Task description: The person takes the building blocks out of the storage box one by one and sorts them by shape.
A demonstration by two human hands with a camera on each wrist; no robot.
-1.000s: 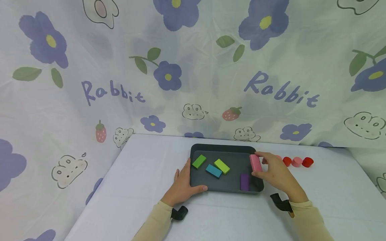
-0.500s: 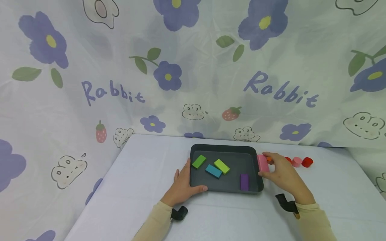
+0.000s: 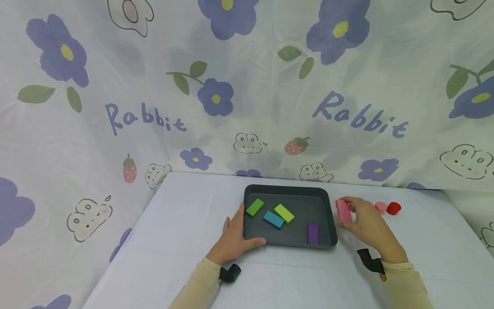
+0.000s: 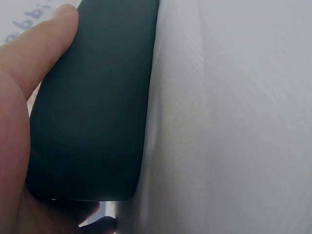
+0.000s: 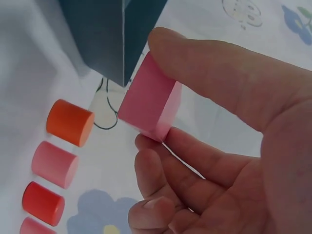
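Observation:
A dark grey tray [image 3: 293, 201] lies on the table, my left hand [image 3: 231, 240] spread against its near left corner. The thumb lies along the near side and the straight fingers along the left side; in the left wrist view the thumb [image 4: 46, 46] touches the tray wall [image 4: 97, 107]. Just outside the tray's right wall, my right hand [image 3: 368, 223] pinches a pink rectangular block [image 3: 343, 211] between thumb and fingers. Within the tray are a green block [image 3: 255, 207], a yellow-green block [image 3: 284, 213], a blue block [image 3: 273, 219] and a purple block [image 3: 313, 234].
Right of the tray stands a row of short cylinders, partly hidden by my right hand in the head view. The right wrist view shows an orange cylinder [image 5: 70, 122], a pink cylinder [image 5: 55, 164] and a red cylinder [image 5: 43, 203]. A printed cloth [image 3: 247, 107] hangs behind the table.
My right hand has carried the pink block rightward, from over the tray's right side to outside its right wall. My left hand and the tray stay put.

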